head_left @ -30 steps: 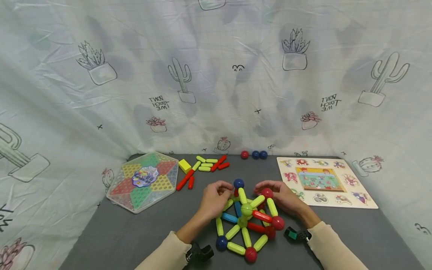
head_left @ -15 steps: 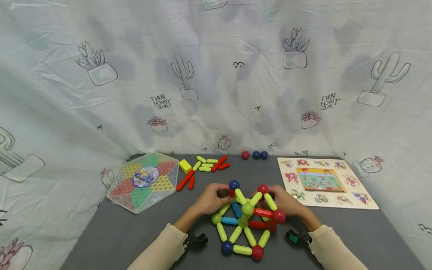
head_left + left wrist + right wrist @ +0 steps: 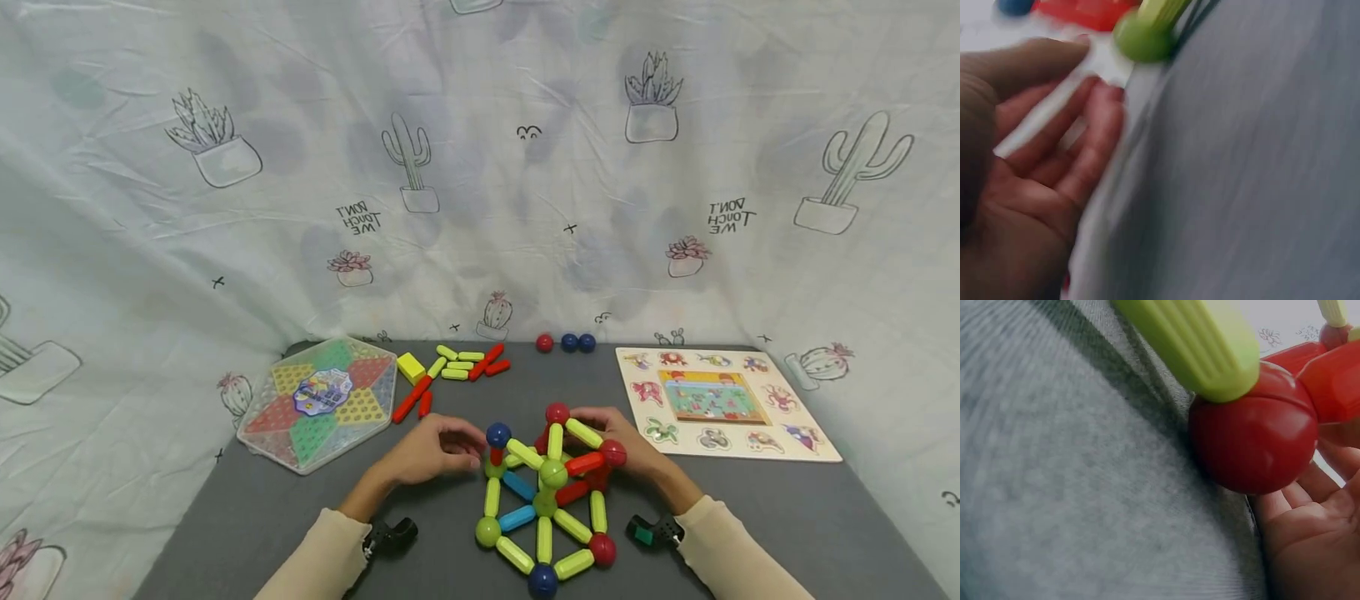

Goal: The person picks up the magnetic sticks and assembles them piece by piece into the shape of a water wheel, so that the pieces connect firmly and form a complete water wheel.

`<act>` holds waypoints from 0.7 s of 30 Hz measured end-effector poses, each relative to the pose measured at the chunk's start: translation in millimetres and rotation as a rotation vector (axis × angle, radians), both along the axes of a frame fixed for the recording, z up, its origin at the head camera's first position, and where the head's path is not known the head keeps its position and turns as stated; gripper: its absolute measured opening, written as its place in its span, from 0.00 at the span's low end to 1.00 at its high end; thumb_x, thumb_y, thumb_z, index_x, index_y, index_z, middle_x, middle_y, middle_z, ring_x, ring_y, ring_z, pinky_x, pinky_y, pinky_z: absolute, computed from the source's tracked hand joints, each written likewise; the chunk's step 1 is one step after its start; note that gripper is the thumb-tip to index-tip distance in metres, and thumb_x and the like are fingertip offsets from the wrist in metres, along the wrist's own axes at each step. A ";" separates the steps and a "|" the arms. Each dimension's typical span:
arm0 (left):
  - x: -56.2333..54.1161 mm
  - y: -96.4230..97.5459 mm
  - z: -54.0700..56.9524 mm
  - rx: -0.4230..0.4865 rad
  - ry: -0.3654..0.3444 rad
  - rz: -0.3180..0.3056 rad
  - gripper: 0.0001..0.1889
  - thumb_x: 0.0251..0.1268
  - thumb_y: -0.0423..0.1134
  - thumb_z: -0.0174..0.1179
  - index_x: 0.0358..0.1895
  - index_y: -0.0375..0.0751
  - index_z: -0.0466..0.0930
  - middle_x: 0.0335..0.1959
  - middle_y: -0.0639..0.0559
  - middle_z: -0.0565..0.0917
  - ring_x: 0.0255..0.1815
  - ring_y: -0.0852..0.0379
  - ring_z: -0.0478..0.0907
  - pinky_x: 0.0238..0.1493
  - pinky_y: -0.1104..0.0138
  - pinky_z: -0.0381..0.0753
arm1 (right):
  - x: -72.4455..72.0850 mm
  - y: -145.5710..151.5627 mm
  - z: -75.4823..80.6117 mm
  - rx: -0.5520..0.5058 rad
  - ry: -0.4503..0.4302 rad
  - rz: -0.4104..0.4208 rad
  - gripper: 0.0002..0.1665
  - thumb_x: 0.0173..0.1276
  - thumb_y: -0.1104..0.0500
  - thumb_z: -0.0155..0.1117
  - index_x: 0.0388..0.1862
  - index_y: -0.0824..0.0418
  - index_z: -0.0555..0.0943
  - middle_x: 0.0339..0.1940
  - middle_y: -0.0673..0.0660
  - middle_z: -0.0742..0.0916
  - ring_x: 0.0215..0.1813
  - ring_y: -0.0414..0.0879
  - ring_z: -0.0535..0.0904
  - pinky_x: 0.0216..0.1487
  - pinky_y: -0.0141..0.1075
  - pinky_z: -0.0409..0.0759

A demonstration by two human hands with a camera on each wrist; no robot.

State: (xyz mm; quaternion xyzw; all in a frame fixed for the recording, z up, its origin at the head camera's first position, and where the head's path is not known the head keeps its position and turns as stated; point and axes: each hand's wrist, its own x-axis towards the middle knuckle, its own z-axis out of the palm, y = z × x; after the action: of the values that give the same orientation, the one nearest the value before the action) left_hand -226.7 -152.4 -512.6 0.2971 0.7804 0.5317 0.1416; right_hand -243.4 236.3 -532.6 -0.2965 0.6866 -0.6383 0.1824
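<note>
A magnetic ball-and-stick model (image 3: 545, 503) stands on the dark table between my hands. Its sticks are yellow-green, blue and red; its balls are green, blue and red. Just left of the blue top ball (image 3: 498, 435), my left hand (image 3: 431, 450) has its fingers loosely bent with nothing in them. The left wrist view, blurred, shows a gap between those fingers and a green ball (image 3: 1144, 39). My right hand (image 3: 618, 437) is at the model's back right, beside the red balls. In the right wrist view, a red ball (image 3: 1254, 437) and red stick (image 3: 1335, 381) partly cover this hand's fingers, hiding their grip.
Loose yellow-green and red sticks (image 3: 455, 374) lie at the back, near a yellow block (image 3: 411, 367). A hexagonal game board (image 3: 318, 404) lies left, a wooden picture puzzle (image 3: 727, 404) right. One red and two blue balls (image 3: 570, 342) sit along the back edge by the curtain.
The model has turned: its blue top ball has come left and nearer, and a blue ball now sits at its front. My left hand has drawn back left, away from the model.
</note>
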 end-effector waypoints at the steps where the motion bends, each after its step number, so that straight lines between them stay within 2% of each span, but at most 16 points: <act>1: -4.3 -8.0 -0.5 0.045 -0.004 0.022 0.14 0.72 0.34 0.73 0.58 0.40 0.90 0.51 0.44 0.92 0.49 0.57 0.91 0.53 0.66 0.90 | 0.2 -0.3 0.6 0.002 -0.007 0.000 0.22 0.84 0.67 0.59 0.71 0.77 0.78 0.57 0.47 0.92 0.58 0.41 0.90 0.63 0.33 0.86; 4: -16.6 -30.2 -2.2 0.163 0.050 0.139 0.14 0.73 0.30 0.71 0.59 0.33 0.89 0.54 0.33 0.91 0.52 0.52 0.92 0.54 0.66 0.90 | 1.2 -1.9 2.5 0.029 -0.004 -0.011 0.23 0.84 0.66 0.61 0.72 0.75 0.78 0.58 0.47 0.93 0.59 0.40 0.90 0.65 0.33 0.85; 6: -22.1 -40.7 -2.7 0.197 0.094 0.231 0.13 0.74 0.28 0.69 0.57 0.31 0.89 0.53 0.30 0.90 0.52 0.49 0.92 0.52 0.67 0.90 | 2.3 -1.9 3.6 0.032 -0.001 -0.015 0.22 0.83 0.66 0.62 0.71 0.75 0.79 0.58 0.47 0.93 0.59 0.40 0.90 0.65 0.33 0.85; 8: -25.2 -47.5 -3.7 0.166 0.166 0.320 0.11 0.75 0.25 0.66 0.56 0.31 0.90 0.50 0.31 0.91 0.49 0.44 0.91 0.49 0.69 0.89 | 3.1 -2.6 3.7 0.035 0.000 -0.015 0.23 0.83 0.66 0.62 0.71 0.75 0.79 0.58 0.47 0.93 0.60 0.40 0.89 0.65 0.32 0.85; 10: -27.6 -49.7 -3.5 0.067 0.262 0.383 0.13 0.74 0.21 0.63 0.55 0.32 0.91 0.46 0.35 0.92 0.43 0.42 0.89 0.44 0.68 0.87 | 3.6 -2.8 3.8 0.036 -0.001 -0.015 0.24 0.82 0.66 0.63 0.72 0.75 0.78 0.58 0.46 0.93 0.60 0.40 0.89 0.65 0.32 0.85; 11: -28.8 -49.7 -3.7 -0.002 0.317 0.396 0.14 0.73 0.20 0.61 0.54 0.33 0.91 0.44 0.37 0.92 0.41 0.42 0.88 0.43 0.66 0.86 | 3.9 -3.0 4.2 0.035 -0.002 -0.015 0.24 0.82 0.66 0.63 0.72 0.75 0.78 0.59 0.46 0.93 0.60 0.40 0.89 0.65 0.32 0.85; 13: -30.4 -47.7 -3.2 -0.160 0.429 0.398 0.17 0.71 0.17 0.60 0.53 0.35 0.92 0.45 0.42 0.93 0.43 0.44 0.87 0.46 0.60 0.86 | 4.7 -3.0 4.5 0.042 -0.005 -0.019 0.24 0.82 0.67 0.64 0.72 0.75 0.78 0.59 0.46 0.93 0.60 0.40 0.89 0.65 0.32 0.85; 16: -31.9 -42.1 -1.0 -0.370 0.566 0.339 0.16 0.66 0.17 0.66 0.49 0.39 0.93 0.47 0.46 0.93 0.50 0.43 0.86 0.56 0.49 0.85 | 5.2 -2.3 4.8 0.040 -0.012 -0.020 0.25 0.81 0.67 0.64 0.72 0.76 0.78 0.58 0.46 0.93 0.59 0.40 0.89 0.65 0.32 0.85; 18: -32.1 -37.3 2.0 -0.458 0.614 0.303 0.13 0.65 0.20 0.71 0.46 0.40 0.94 0.48 0.46 0.93 0.55 0.42 0.85 0.62 0.45 0.83 | 5.3 -1.9 5.1 0.046 -0.009 -0.027 0.24 0.81 0.67 0.65 0.71 0.76 0.78 0.58 0.46 0.93 0.59 0.40 0.89 0.65 0.32 0.85; 21: -29.9 -27.6 8.6 -0.526 0.618 0.297 0.08 0.65 0.27 0.77 0.43 0.43 0.93 0.43 0.50 0.92 0.51 0.46 0.84 0.59 0.49 0.83 | 5.7 -2.1 6.7 0.059 0.010 -0.031 0.23 0.81 0.66 0.65 0.71 0.74 0.79 0.58 0.46 0.93 0.59 0.39 0.89 0.64 0.31 0.85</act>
State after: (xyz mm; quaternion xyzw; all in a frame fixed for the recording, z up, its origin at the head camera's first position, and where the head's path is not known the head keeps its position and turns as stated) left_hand -256.6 -180.0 -503.9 0.2805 0.9294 0.2152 -0.1059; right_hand -237.7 234.3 -525.9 -0.2833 0.7105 -0.6192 0.1777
